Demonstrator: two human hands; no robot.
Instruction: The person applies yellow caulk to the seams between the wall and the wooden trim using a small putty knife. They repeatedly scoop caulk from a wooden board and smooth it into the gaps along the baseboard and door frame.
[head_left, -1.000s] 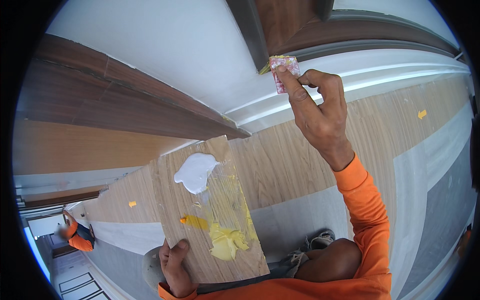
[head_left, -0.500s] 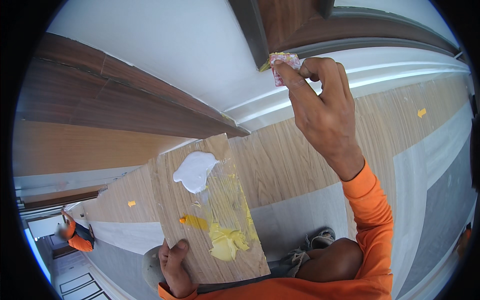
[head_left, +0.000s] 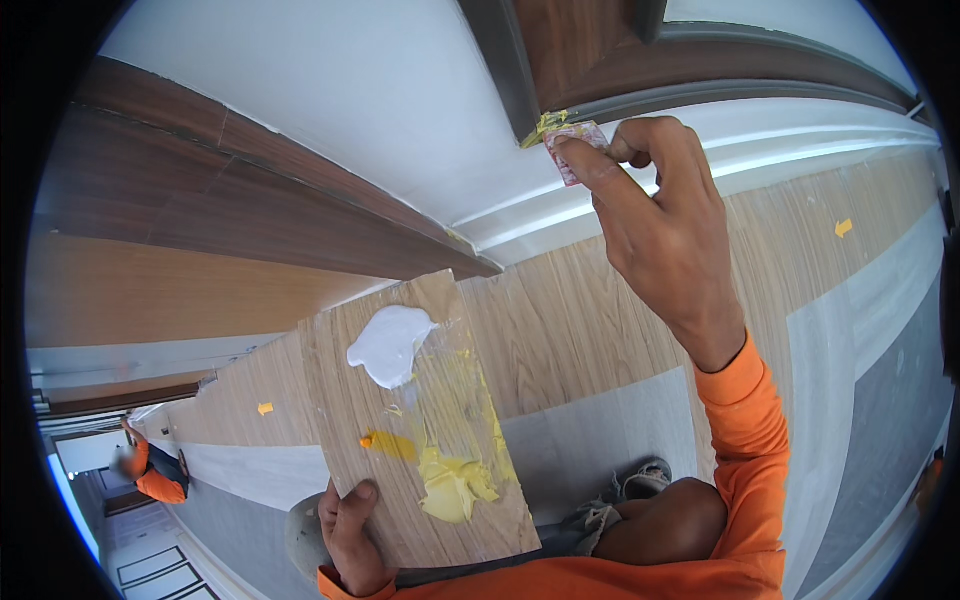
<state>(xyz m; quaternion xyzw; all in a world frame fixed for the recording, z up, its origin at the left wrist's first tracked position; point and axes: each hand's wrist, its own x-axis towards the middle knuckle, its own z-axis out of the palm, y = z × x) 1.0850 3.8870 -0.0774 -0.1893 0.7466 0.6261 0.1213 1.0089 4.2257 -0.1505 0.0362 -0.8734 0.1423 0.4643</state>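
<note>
Right hand [head_left: 672, 235] pinching red scraper [head_left: 566, 167] by frame [head_left: 508, 85] corner, left hand [head_left: 350, 535] gripping board [head_left: 345, 400] edge, hands well apart

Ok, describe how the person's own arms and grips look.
The right sleeve is plain orange and long, ending at the wrist. The left sleeve, only partly in view, is orange too. The right grip and left grip are bare, without gloves.

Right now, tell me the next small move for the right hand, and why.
Probably draw the small pink square lightly across the yellow paste at the dark frame's corner. The right hand holds the square at that corner, and the paste there looks rough and uneven. The left hand is holding the wooden board, so it can likely wait.
</note>
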